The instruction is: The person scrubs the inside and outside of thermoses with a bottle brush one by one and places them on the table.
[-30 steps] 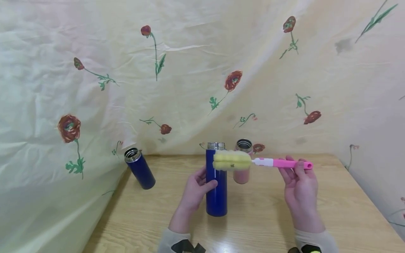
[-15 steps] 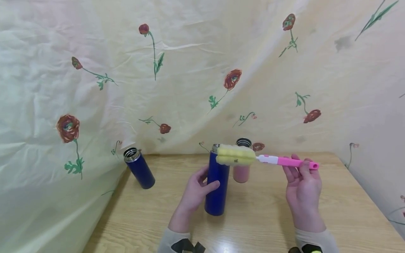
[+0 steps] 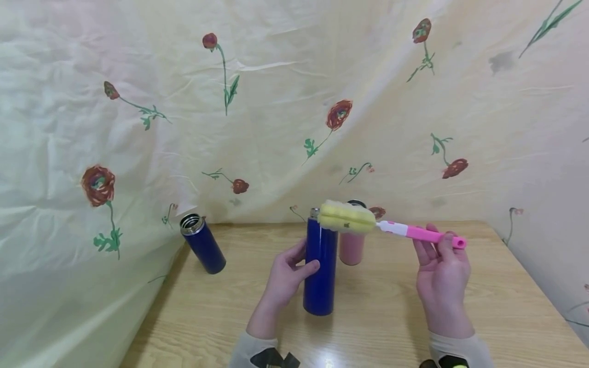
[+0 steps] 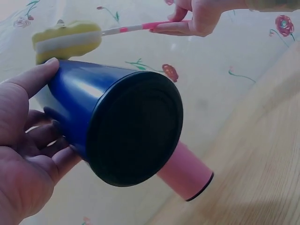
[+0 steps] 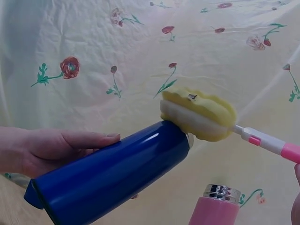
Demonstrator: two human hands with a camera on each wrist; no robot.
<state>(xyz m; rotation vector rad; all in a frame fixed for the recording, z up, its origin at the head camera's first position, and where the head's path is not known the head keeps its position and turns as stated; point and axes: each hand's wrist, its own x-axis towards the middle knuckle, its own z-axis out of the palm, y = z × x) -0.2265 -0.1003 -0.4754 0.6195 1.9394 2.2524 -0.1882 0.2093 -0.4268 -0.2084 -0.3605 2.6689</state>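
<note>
My left hand [image 3: 287, 278] grips a tall blue thermos bottle [image 3: 319, 271] round its side, thumb across the front. In the left wrist view the bottle's dark round base [image 4: 136, 129] faces the camera, raised off the table. My right hand [image 3: 443, 271] pinches the pink handle [image 3: 428, 235] of a bottle brush near its end. The brush's yellow and white sponge head [image 3: 347, 217] lies sideways at the bottle's neck, overlapping its upper part in the head view. In the right wrist view the sponge [image 5: 199, 115] sits right at the bottle's mouth, outside it.
A pink thermos bottle [image 3: 352, 249] stands behind the blue one, its top partly hidden by the sponge. Further left stands a second, shorter blue bottle [image 3: 204, 248] with its mouth uncovered. The wooden table [image 3: 377, 327] meets a flowered cloth [image 3: 276, 102] at the back.
The brush has moved a little right and up, its handle tilting down toward my right hand. The blue bottle tilted briefly, then came nearly upright slightly further right. Both hands keep their hold.
</note>
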